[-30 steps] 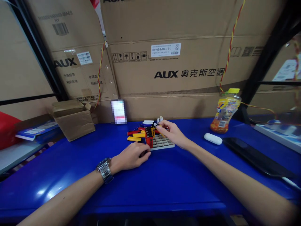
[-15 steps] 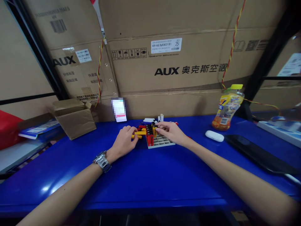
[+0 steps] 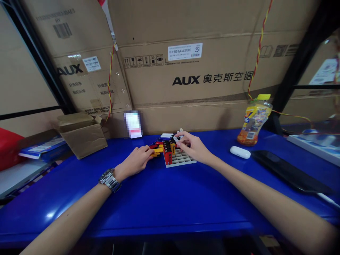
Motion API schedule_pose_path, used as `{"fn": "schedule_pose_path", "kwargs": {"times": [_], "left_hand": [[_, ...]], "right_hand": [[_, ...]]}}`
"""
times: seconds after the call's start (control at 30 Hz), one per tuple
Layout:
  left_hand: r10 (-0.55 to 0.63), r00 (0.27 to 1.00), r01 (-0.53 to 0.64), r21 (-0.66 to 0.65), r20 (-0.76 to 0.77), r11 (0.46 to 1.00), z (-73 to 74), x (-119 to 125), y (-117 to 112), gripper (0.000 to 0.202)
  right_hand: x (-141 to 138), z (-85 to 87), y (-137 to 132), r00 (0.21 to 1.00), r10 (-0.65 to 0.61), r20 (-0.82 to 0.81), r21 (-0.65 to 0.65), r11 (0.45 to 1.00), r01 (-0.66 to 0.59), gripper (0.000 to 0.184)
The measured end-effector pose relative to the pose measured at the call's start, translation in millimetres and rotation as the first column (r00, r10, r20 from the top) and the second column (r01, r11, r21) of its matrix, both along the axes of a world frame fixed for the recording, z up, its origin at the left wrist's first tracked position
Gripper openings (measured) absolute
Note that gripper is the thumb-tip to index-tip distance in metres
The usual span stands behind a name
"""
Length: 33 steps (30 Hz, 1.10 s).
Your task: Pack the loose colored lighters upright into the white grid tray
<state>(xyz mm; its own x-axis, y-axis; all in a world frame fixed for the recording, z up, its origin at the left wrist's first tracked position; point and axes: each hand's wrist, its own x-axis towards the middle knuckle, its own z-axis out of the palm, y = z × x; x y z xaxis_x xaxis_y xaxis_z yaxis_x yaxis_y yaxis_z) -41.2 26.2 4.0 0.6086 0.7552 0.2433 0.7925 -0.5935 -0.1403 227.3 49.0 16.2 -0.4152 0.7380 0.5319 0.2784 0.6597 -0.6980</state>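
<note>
A white grid tray point(image 3: 183, 163) lies on the blue table, its left columns filled with upright red pieces point(image 3: 168, 157) with black tops and at least one yellow piece point(image 3: 173, 148). Over the tray's back part, my right hand point(image 3: 195, 147) pinches a small whitish piece point(image 3: 176, 140) between thumb and fingers. Left of the tray, my left hand point(image 3: 139, 157) has its fingers curled together on loose yellow pieces point(image 3: 157, 152); its grip is partly hidden. More red pieces point(image 3: 154, 146) lie just behind these. The open cells at the tray's front right hold nothing visible.
A lit phone point(image 3: 133, 124) leans against the large carton point(image 3: 212, 95) behind. An open small box point(image 3: 85, 138) stands left. To the right are a drink bottle point(image 3: 253, 122), a white earbud case point(image 3: 240, 152), a black flat object point(image 3: 289, 173) and a power strip point(image 3: 316, 141).
My right hand has lifted slightly from the yellow piece in the tray and now shows a whitish piece in its pinch. My left hand has shifted slightly left, its fingers drawn closer together.
</note>
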Motion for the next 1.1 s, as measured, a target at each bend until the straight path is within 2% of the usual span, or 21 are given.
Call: {"fn": "schedule_pose_path", "kwargs": {"times": [0.07,0.17,0.23,0.3,0.4,0.47,0.57,0.67,0.77,0.83,0.97,1.1], "left_hand": [[-0.007,1.0,0.007,0.02,0.023,1.0,-0.2,0.3,0.2,0.021],[-0.049,0.971,0.024,0.105,0.234,0.994,4.9,3.9,-2.7,0.025],[-0.113,0.898,0.021,0.214,0.426,0.977,11.3,9.9,-7.3,0.024],[-0.21,0.815,0.024,0.329,0.541,0.944,17.6,18.8,-13.9,0.021],[-0.316,0.742,0.102,0.366,0.591,0.925,22.6,34.3,-25.4,0.02],[-0.359,0.721,0.157,0.365,0.593,0.918,22.7,42.7,-32.0,0.021],[-0.388,0.721,0.197,0.367,0.575,0.909,20.5,48.8,-36.9,0.02],[-0.366,0.732,0.156,0.382,0.575,0.911,17.0,46.5,-34.6,0.02],[-0.299,0.785,0.123,0.337,0.543,0.933,10.1,38.4,-26.0,0.022],[-0.225,0.842,0.107,0.256,0.49,0.961,3.5,32.0,-18.7,0.023],[-0.093,0.915,0.052,0.111,0.393,0.992,-8.2,23.3,-8.5,0.024],[-0.068,0.95,0.076,-0.014,0.303,0.997,-9.2,23.7,-8.3,0.021]], "right_hand": [[-0.2,0.4,-1.0,1.0,-0.004,0.01,0.022,1.0,0.004,0.024],[-1.7,1.3,-3.0,0.999,-0.039,0.021,0.087,0.996,0.037,0.021],[-4.4,3.4,-6.2,0.996,-0.08,0.024,0.164,0.984,0.075,0.018],[-8.3,7.0,-12.1,0.994,-0.103,0.046,0.255,0.963,0.088,0.018],[-15.2,12.9,-23.6,0.987,-0.098,0.131,0.339,0.94,0.048,0.028],[-19.5,15.4,-29.3,0.983,-0.079,0.168,0.328,0.944,0.02,0.036],[-23.8,16.1,-30.2,0.995,0.03,0.098,0.246,0.968,-0.054,0.031],[-23.1,15.3,-22.4,0.98,0.114,-0.163,0.077,0.992,-0.102,0.029],[-16.9,14.7,-12.5,0.88,0.04,-0.473,-0.104,0.989,-0.101,0.028],[-11.6,13.8,-7.8,0.806,-0.012,-0.591,-0.216,0.966,-0.144,0.023],[-6.3,8.9,-4.0,0.779,-0.111,-0.618,-0.367,0.916,-0.161,0.019],[-9.2,3.6,-5.2,0.771,-0.13,-0.624,-0.403,0.898,-0.176,0.019]]}}
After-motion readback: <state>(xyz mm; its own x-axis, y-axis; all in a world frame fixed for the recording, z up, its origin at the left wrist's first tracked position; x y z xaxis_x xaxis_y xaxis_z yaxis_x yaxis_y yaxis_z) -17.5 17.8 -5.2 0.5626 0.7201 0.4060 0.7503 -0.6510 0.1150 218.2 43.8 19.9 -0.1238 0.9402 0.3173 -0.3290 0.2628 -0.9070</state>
